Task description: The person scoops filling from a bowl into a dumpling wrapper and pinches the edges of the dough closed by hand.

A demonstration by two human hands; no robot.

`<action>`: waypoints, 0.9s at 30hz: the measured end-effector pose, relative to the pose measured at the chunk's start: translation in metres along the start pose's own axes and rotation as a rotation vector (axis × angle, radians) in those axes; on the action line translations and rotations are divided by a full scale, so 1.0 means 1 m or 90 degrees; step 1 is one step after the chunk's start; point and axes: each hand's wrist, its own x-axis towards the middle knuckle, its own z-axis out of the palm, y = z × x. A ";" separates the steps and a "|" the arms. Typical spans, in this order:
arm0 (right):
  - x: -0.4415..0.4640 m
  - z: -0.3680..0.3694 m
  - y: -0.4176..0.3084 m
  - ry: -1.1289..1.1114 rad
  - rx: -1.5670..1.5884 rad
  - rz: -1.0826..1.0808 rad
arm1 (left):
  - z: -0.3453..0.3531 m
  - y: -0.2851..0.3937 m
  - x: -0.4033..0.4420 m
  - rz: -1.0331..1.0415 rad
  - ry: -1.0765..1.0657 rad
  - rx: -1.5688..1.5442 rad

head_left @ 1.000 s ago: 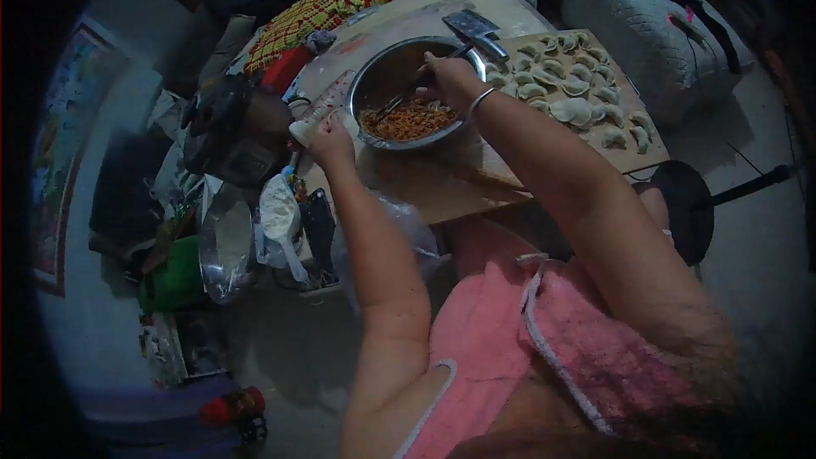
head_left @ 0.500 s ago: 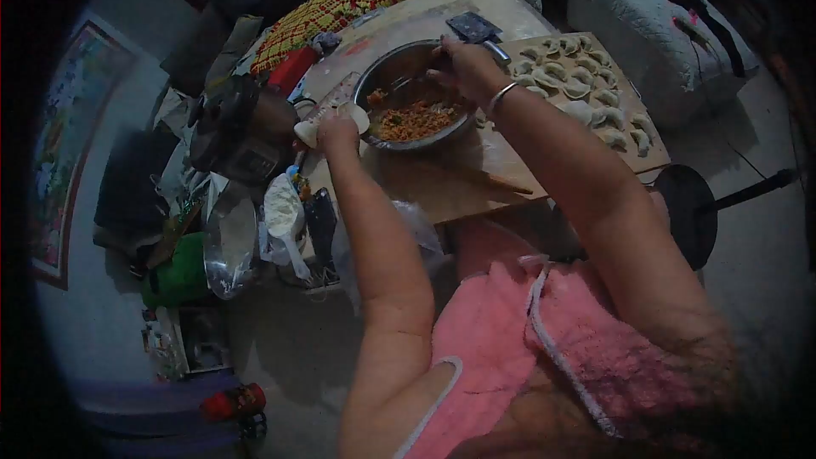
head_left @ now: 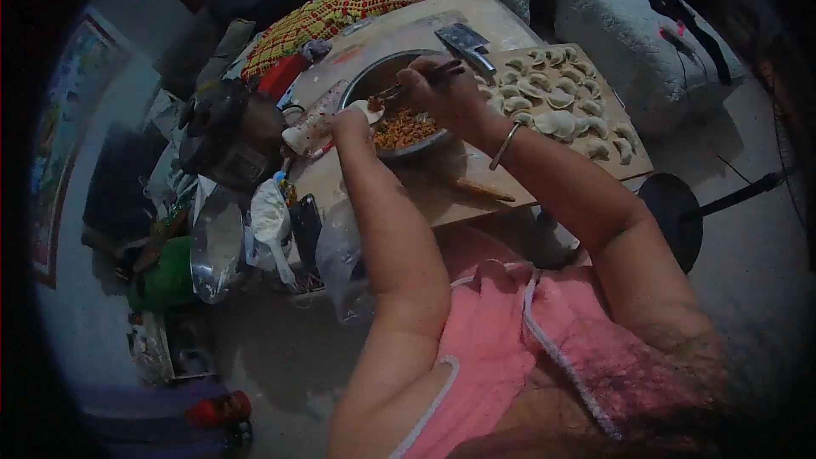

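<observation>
Head | left hand [head_left: 349,125] clamped on wrapper [head_left: 370,110] | right hand [head_left: 444,95] on chopsticks [head_left: 391,92] | bowl rim [head_left: 416,150] near (snug)

The thin dark chopsticks [head_left: 447,72] have left the orange-brown chopped filling [head_left: 403,130] and are now at the round white dough wrapper [head_left: 366,109]. Some filling is now on it.

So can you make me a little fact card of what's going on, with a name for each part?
left hand: holding a pale wrapper
right hand: holding chopsticks, tips at the wrapper
bowl: metal, with orange-brown filling inside
dumplings: many, folded, on a board
cleaver: lying beyond the bowl, beside the board
rolling pin: on the near side, right of the bowl
</observation>
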 end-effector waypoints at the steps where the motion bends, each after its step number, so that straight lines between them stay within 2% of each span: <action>1: -0.004 -0.001 -0.006 -0.003 -0.129 -0.109 | 0.001 0.007 -0.009 0.000 0.001 0.000; 2: -0.007 -0.001 -0.011 -0.006 -0.258 -0.217 | 0.005 0.015 -0.019 -0.070 0.038 -0.286; 3: -0.011 -0.003 -0.017 -0.034 -0.294 -0.268 | 0.008 0.021 -0.025 -0.139 0.075 -0.572; 7: -0.023 -0.006 -0.021 -0.107 -0.219 -0.297 | 0.004 0.039 -0.041 -0.178 0.080 -0.607; 9: -0.027 -0.009 -0.027 -0.143 -0.189 -0.272 | 0.000 0.050 -0.057 -0.147 0.140 -0.719; 13: -0.020 -0.018 -0.021 -0.102 -0.187 -0.314 | -0.003 0.049 -0.048 -0.219 0.144 -0.624; 15: -0.019 -0.027 -0.026 -0.049 -0.164 -0.225 | -0.006 0.053 -0.046 -0.323 0.132 -0.565; 16: -0.018 -0.029 -0.024 -0.050 -0.164 -0.226 | -0.005 0.051 -0.047 -0.324 0.133 -0.566; 18: -0.015 -0.033 -0.015 0.021 0.101 0.016 | 0.001 0.046 -0.047 -0.224 0.087 -0.753; 19: -0.011 -0.038 -0.010 0.016 0.172 0.025 | 0.006 0.041 -0.039 -0.224 0.087 -0.754; 20: -0.009 -0.043 -0.004 0.016 0.172 0.025 | 0.009 0.035 -0.029 -0.248 0.030 -0.778; 21: -0.007 -0.047 0.001 0.034 0.127 0.032 | 0.007 0.035 -0.028 -0.271 -0.028 -0.801; 22: -0.006 -0.049 0.006 0.052 0.083 0.040 | 0.008 0.034 -0.029 -0.271 -0.028 -0.802; 24: -0.004 -0.051 0.010 0.027 0.007 0.074 | 0.006 0.033 -0.035 -0.207 -0.026 -0.746; 26: -0.001 -0.052 0.005 -0.100 -0.440 0.069 | 0.004 0.040 -0.045 -0.183 0.010 -0.749; 27: 0.000 -0.049 0.015 -0.083 -0.431 0.124 | 0.001 0.043 -0.051 -0.158 0.047 -0.754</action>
